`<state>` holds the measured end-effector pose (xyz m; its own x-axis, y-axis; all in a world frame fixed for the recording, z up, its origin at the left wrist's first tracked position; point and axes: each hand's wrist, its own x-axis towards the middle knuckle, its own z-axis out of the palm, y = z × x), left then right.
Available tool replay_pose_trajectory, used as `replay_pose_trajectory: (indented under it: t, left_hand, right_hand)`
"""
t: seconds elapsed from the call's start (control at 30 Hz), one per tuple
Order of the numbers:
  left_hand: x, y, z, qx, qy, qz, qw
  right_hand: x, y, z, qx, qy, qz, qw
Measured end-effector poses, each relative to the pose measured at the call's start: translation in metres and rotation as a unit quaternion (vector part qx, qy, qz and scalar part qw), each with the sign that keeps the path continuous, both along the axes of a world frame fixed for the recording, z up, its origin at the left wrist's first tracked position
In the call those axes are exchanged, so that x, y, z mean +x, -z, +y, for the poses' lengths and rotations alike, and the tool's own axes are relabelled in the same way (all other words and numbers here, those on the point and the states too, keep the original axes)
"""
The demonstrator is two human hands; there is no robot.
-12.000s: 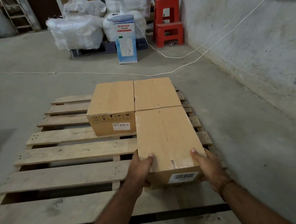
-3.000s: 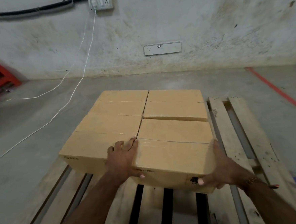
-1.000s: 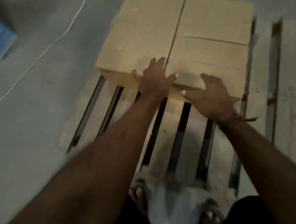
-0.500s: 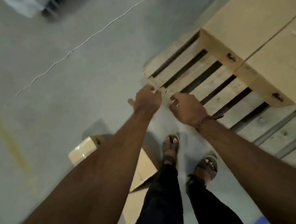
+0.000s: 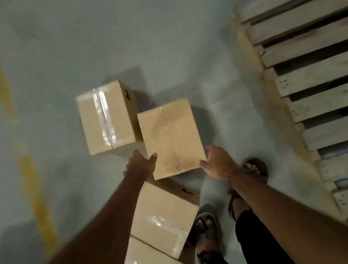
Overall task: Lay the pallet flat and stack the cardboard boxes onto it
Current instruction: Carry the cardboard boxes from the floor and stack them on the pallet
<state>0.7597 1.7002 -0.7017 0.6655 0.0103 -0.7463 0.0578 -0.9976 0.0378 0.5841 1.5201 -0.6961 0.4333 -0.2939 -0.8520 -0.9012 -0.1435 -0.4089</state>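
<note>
Several taped cardboard boxes stand on the grey floor. The middle box (image 5: pixel 172 138) is right in front of me. My left hand (image 5: pixel 140 165) reaches its near left corner with fingers spread, the thumb touching the edge. My right hand (image 5: pixel 218 161) is open at its near right corner, fingertips at the edge. Another box (image 5: pixel 106 118) stands to the left behind it. Two more boxes (image 5: pixel 164 215) (image 5: pixel 155 261) lie under my left forearm. The wooden pallet (image 5: pixel 314 85) lies flat at the right; only bare slats show here.
My sandalled feet (image 5: pixel 206 226) stand between the boxes and the pallet. A worn yellow line (image 5: pixel 29 173) runs along the floor at the left. Open concrete floor lies beyond the boxes.
I have turned away from the stacked pallet toward the loose boxes on the floor. Both hands have moved down to the near corners of the middle box.
</note>
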Motion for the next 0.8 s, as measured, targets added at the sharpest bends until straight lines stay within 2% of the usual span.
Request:
replay_pose_trajectory:
  t: [0.1,0.17,0.23,0.33,0.43,0.57,0.73,0.8]
  left_hand:
    - [-0.008,0.066,0.039,0.02,-0.025,0.017,0.999]
    - [-0.018,0.098,0.051,-0.021,-0.05,0.084,0.995]
    - [-0.031,0.112,0.054,-0.092,-0.124,0.112,0.982]
    - [-0.045,0.092,0.039,-0.167,-0.252,0.026,0.953]
    - [-0.048,0.036,0.019,-0.218,-0.333,-0.099,0.912]
    - [-0.038,-0.082,-0.018,-0.321,-0.407,-0.125,0.846]
    - [-0.029,-0.261,-0.078,-0.29,-0.369,-0.129,0.873]
    - [-0.023,-0.336,-0.109,-0.307,-0.365,-0.143,0.867]
  right_hand:
    - [0.004,0.067,0.021,-0.01,0.026,0.035,0.999]
    - [0.007,0.099,0.029,-0.004,0.062,0.032,0.998]
    - [0.009,0.116,0.035,0.01,0.115,0.005,0.993]
    - [0.011,0.096,0.031,-0.051,0.137,-0.043,0.988]
    - [0.022,0.038,0.0,-0.128,0.122,-0.088,0.98]
    - [0.034,-0.083,-0.051,-0.167,0.137,-0.154,0.964]
    - [0.022,-0.249,-0.101,-0.162,0.21,-0.246,0.932]
    - [0.027,-0.313,-0.122,-0.151,0.276,-0.272,0.909]
